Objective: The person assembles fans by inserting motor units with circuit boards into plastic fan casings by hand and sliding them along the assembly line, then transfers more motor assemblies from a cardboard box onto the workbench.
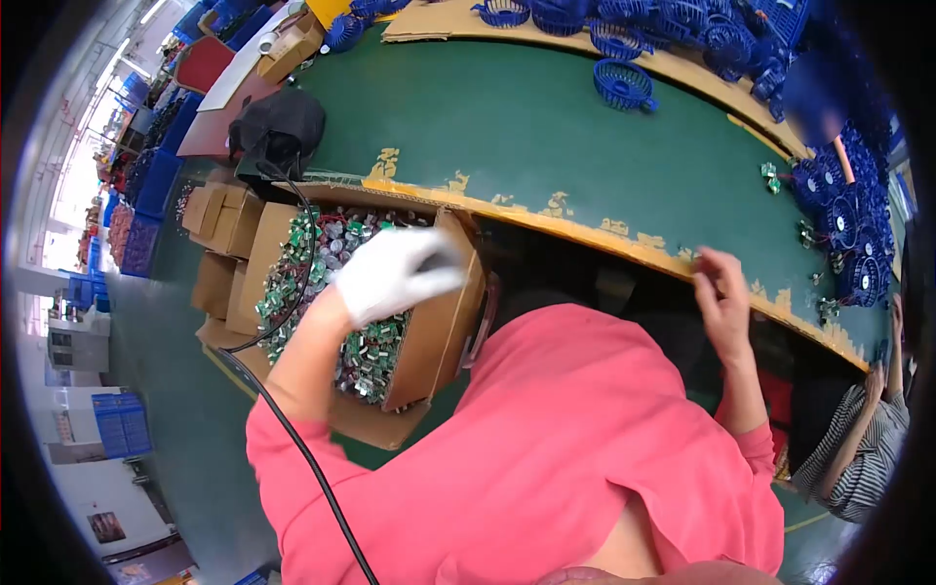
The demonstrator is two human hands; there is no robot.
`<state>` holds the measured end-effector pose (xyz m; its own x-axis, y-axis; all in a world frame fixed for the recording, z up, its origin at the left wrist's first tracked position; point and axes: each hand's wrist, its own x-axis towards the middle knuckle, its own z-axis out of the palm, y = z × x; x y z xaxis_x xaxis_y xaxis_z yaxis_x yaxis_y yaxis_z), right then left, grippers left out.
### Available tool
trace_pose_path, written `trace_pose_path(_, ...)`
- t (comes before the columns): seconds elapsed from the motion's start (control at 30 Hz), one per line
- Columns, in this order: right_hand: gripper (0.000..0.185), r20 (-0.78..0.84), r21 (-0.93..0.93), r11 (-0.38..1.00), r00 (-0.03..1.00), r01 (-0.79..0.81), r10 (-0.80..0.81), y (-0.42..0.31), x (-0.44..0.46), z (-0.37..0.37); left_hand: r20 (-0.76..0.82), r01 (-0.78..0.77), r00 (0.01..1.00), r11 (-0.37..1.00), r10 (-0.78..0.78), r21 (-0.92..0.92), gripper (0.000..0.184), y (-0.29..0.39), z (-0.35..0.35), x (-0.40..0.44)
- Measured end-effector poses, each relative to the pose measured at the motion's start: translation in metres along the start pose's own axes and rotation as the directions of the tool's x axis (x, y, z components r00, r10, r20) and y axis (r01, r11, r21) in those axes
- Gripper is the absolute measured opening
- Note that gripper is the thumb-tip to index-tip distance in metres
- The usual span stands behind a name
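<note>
My left hand [395, 276], in a white glove, is over a cardboard box [444, 312] to my left. Its fingers curve with a gap between them and the thumb, nothing seen in them, and the fingertips are slightly blurred. Inside the box lies a heap of small green circuit boards [375, 356] with wires and clear or silvery parts. Bare and half curled, my right hand [723, 300] is beside the worn yellow edge of the green table [468, 117]. Its thumb and fingers stand apart, and I see nothing held.
Blue round plastic housings [624, 85] crowd the table's far side. More blue units [863, 278] and small boards line the right end, near a person in a striped top [863, 448]. A black bag [278, 127] rests at the left corner. A black cable [312, 458] crosses my left arm.
</note>
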<state>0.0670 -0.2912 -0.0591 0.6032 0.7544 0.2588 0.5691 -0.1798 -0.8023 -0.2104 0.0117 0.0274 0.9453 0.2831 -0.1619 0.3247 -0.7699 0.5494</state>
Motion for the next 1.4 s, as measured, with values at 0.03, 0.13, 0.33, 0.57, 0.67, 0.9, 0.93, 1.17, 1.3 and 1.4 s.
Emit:
trace_pose_path(0.03,0.028,0.103,-0.064,0.993,0.990,0.101,-0.094,-0.009,0.008,0.008,0.025,0.082,0.996,0.997,-0.082,0.008,0.026,-0.024,0.001,-0.020)
trace_pose_path(0.13,0.029,0.334,-0.104,0.920,0.885,0.377,-0.325,-0.054,0.039,0.037,-0.163,0.414,0.901,0.909,-0.402,0.046,0.020,-0.053,0.005,-0.071)
trace_pose_path(0.33,0.031,0.589,0.130,0.799,0.602,0.587,-0.539,-0.132,0.093,0.121,-0.610,0.374,0.747,0.926,-0.265,0.057,0.046,-0.064,0.043,-0.111)
trace_pose_path(0.57,0.041,0.669,0.235,0.754,0.461,0.614,-0.583,-0.174,0.135,0.248,-0.426,0.768,0.570,0.639,-0.702,-0.025,0.052,-0.043,0.042,-0.156)
trace_pose_path(0.67,0.044,0.781,0.076,0.694,0.390,0.716,-0.488,-0.176,0.145,0.278,-0.287,0.824,0.556,0.564,-0.780,0.064,0.054,-0.043,0.054,-0.166)
trace_pose_path(0.9,0.071,0.791,0.075,0.773,0.434,0.630,-0.430,-0.129,0.097,0.245,-0.217,0.856,0.514,0.511,-0.830,0.072,0.061,-0.040,0.089,-0.169)
trace_pose_path(0.93,0.079,0.813,0.037,0.789,0.441,0.613,-0.381,-0.120,0.092,0.230,-0.224,0.858,0.510,0.508,-0.830,0.074,0.061,-0.037,0.090,-0.171)
trace_pose_path(1.17,0.113,0.859,-0.022,0.830,0.435,0.557,-0.270,-0.074,0.068,0.208,-0.230,0.914,0.386,0.404,-0.893,-0.031,0.079,-0.013,0.092,-0.150)
trace_pose_path(1.3,0.107,0.862,0.002,0.869,0.440,0.495,-0.252,-0.093,0.083,0.221,-0.070,0.910,0.405,0.394,-0.912,0.133,0.085,-0.013,0.084,-0.138)
trace_pose_path(1.4,0.092,0.805,0.103,0.854,0.461,0.511,-0.373,-0.123,0.104,0.237,0.007,0.865,0.452,0.440,-0.892,0.241,0.096,-0.010,0.073,-0.136)
